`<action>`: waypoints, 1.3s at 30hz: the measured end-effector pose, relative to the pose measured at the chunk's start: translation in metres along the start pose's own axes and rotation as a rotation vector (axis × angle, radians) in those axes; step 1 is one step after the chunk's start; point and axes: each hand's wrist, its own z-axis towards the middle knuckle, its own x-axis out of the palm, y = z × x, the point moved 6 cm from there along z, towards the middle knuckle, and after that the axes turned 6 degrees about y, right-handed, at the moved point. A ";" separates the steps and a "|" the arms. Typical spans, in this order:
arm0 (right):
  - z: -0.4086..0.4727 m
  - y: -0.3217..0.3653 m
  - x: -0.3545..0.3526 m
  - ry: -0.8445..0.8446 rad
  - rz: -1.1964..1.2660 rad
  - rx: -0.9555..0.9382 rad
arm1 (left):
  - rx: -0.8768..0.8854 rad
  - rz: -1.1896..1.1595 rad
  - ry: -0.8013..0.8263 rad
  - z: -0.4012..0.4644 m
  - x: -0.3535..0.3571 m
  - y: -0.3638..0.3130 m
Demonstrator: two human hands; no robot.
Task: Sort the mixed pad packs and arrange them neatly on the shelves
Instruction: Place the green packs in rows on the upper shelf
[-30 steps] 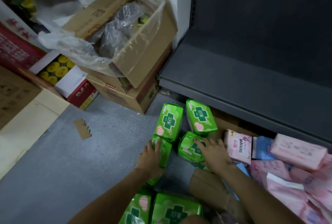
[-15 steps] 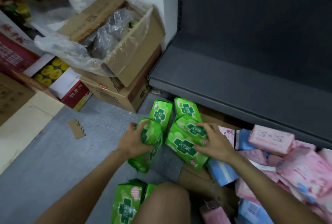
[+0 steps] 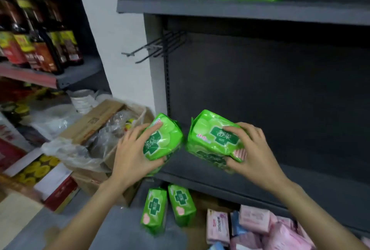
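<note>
While hands [image 3: 132, 149] [image 3: 254, 153] grip packs [image 3: 162, 139], cardboard box [image 3: 104, 117] holds plastic [image 3: 80, 149].

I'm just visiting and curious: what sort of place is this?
Most likely a small shop being restocked: dark metal shelving, bottled goods on a neighbouring rack, and both hands lifting green pad packs toward a shelf.

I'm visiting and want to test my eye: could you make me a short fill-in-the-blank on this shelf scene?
1. Each hand grips packs coloured ____.
2. The left hand holds its packs beside a cardboard ____.
3. Under the shelf, the heap at the right is mostly ____.
4. The top shelf carries ____ packs.

Missing: green; box; pink; green
</note>
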 end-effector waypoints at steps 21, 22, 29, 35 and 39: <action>0.019 0.031 -0.344 -0.722 -0.296 -0.057 | 0.791 0.263 -0.375 0.175 -0.169 -0.255; 0.032 0.021 -0.353 -0.696 -0.284 -0.011 | 0.788 0.249 -0.387 0.181 -0.168 -0.262; 0.108 -0.034 -0.385 -0.370 -0.485 0.280 | 0.638 0.212 -0.208 0.236 -0.151 -0.295; 0.129 -0.022 -0.373 -0.486 -1.022 0.369 | 0.554 0.336 0.019 0.268 -0.145 -0.305; 0.117 -0.038 -0.333 -0.531 -0.858 0.209 | 0.545 0.380 0.006 0.273 -0.142 -0.307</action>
